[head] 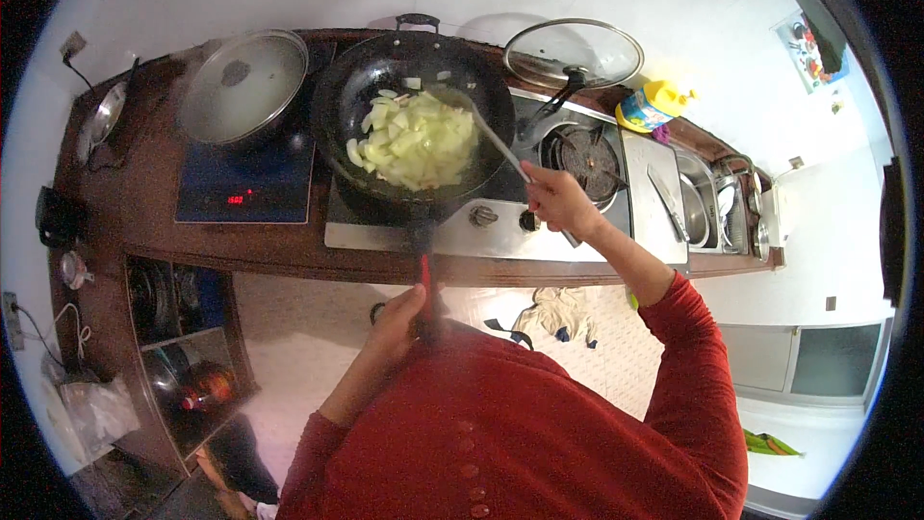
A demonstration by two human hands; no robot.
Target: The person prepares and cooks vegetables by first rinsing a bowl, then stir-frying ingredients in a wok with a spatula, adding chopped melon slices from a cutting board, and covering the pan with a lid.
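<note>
A black wok [354,87] sits over the left side of the gas stove, holding pale green chopped vegetable pieces [415,137] in some liquid. My left hand [395,325] is wrapped around the wok's handle [426,282], which has a red strip and points toward my body. In my right hand [563,198] is the metal handle of a spatula or ladle [502,144]. Its head lies among the pieces at the wok's right side, partly hidden by food. Steam blurs the area near the wok's handle.
Left of the wok, a lidded pan [245,94] stands on a lit induction cooktop [245,188]. A glass lid [577,50] leans against the wall behind the bare right burner [585,159]. Rightward are a yellow bottle [653,107], a knife [668,202] on a board, and a sink [694,209].
</note>
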